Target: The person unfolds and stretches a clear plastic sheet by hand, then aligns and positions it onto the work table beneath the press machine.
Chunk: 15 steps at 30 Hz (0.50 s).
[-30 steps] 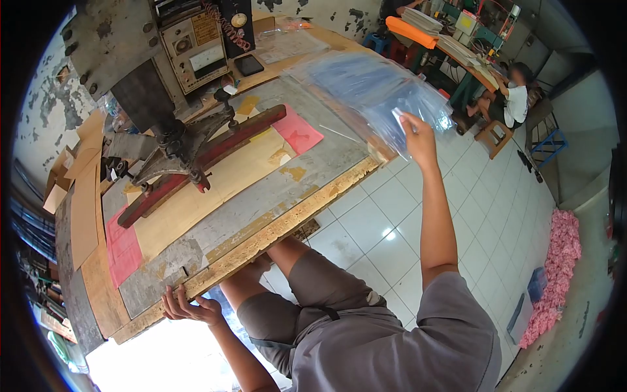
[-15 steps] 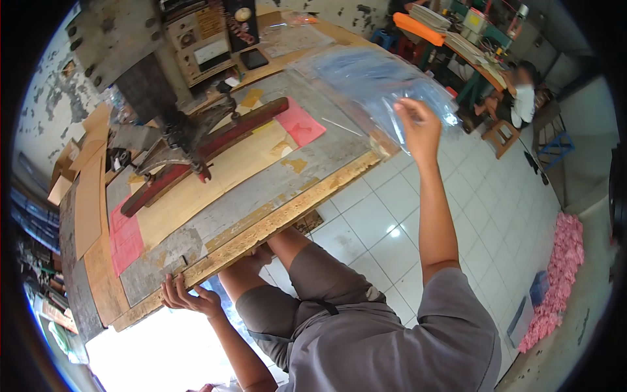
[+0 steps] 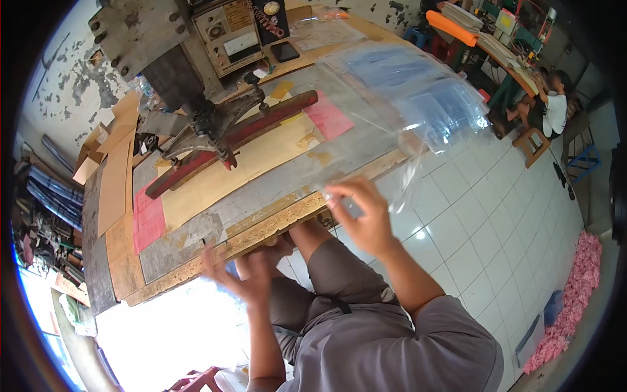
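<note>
My right hand [image 3: 367, 219] is closed in a pinch on the edge of a clear plastic sheet [image 3: 410, 178], in front of the worktable's near edge. The sheet trails back toward a pile of clear, bluish plastic sheets [image 3: 418, 91] on the right of the table. My left hand [image 3: 247, 276], smeared by motion, has its fingers spread just off the table's front edge and holds nothing. Beyond both hands, a press head [image 3: 202, 117] carries a long dark red bar [image 3: 271, 124] over a cream strip [image 3: 215, 186] with pink pieces [image 3: 149, 219] at its ends.
A control box with a meter [image 3: 228, 39] and a phone [image 3: 285, 51] stand at the back. Cardboard [image 3: 117, 186] lies left. Across the tiled floor [image 3: 450, 202], a person [image 3: 555, 108] sits at another bench. Pink material [image 3: 568, 300] is heaped at the right wall.
My right hand has moved from beside the pile toward my body, drawing the plastic sheet along. My left hand has come off the table edge and moved right. The view has shifted slightly.
</note>
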Each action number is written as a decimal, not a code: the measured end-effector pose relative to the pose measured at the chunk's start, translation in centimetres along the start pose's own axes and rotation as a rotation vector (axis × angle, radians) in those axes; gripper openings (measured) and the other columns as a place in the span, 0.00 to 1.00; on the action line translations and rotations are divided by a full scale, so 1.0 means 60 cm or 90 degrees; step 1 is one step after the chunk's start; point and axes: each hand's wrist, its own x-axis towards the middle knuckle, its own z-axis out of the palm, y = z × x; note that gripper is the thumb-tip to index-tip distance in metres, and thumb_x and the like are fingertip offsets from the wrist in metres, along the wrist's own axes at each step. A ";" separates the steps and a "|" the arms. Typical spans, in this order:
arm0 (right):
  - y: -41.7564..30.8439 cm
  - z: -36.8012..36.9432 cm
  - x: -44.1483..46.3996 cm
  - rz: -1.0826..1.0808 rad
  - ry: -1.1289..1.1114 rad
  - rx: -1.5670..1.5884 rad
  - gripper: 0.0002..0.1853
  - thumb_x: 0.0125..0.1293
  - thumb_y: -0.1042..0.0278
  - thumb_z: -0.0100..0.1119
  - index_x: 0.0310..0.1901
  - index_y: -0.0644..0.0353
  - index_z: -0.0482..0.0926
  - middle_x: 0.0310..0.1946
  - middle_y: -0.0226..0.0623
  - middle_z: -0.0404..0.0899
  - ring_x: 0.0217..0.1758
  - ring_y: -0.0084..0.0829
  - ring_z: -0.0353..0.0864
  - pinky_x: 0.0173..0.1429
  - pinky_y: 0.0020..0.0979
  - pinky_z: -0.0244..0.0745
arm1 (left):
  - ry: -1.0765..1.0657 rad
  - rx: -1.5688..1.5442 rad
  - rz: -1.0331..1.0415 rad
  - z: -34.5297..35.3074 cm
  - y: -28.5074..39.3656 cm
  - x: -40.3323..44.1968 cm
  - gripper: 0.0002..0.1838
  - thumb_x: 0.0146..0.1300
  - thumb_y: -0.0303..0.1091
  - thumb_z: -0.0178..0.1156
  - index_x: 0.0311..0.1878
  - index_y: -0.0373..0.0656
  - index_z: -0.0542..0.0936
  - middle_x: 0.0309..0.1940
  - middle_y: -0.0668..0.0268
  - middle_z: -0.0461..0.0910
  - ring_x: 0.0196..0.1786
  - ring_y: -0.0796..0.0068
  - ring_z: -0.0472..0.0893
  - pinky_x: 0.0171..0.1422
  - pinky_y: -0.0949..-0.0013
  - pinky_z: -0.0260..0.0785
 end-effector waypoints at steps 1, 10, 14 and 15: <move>-0.025 0.018 -0.016 0.023 -0.022 0.058 0.10 0.64 0.77 0.70 0.48 0.62 0.86 0.42 0.39 0.85 0.45 0.36 0.84 0.55 0.37 0.77 | -0.086 -0.098 0.049 0.006 0.034 0.000 0.51 0.55 0.41 0.79 0.78 0.43 0.61 0.76 0.46 0.64 0.79 0.39 0.62 0.80 0.34 0.51; -0.065 -0.010 -0.067 -0.057 -0.299 0.159 0.38 0.64 0.52 0.74 0.72 0.57 0.71 0.71 0.48 0.70 0.77 0.51 0.65 0.77 0.54 0.61 | -0.238 -0.494 -0.133 0.053 0.088 0.010 0.35 0.62 0.23 0.71 0.70 0.38 0.67 0.51 0.53 0.82 0.53 0.58 0.83 0.61 0.60 0.75; -0.046 -0.030 -0.091 -0.059 -0.329 -0.027 0.57 0.55 0.30 0.74 0.80 0.54 0.61 0.82 0.52 0.53 0.87 0.57 0.44 0.81 0.68 0.41 | -0.128 -0.785 -0.433 0.022 0.107 0.051 0.15 0.73 0.27 0.63 0.57 0.39 0.70 0.48 0.59 0.82 0.46 0.73 0.82 0.51 0.70 0.76; -0.049 -0.030 -0.094 -0.033 -0.359 -0.020 0.57 0.55 0.30 0.74 0.80 0.53 0.62 0.82 0.52 0.53 0.87 0.56 0.44 0.82 0.68 0.41 | -0.100 -0.768 -0.397 0.024 0.100 0.055 0.14 0.76 0.30 0.62 0.57 0.39 0.69 0.48 0.58 0.81 0.40 0.74 0.82 0.43 0.72 0.78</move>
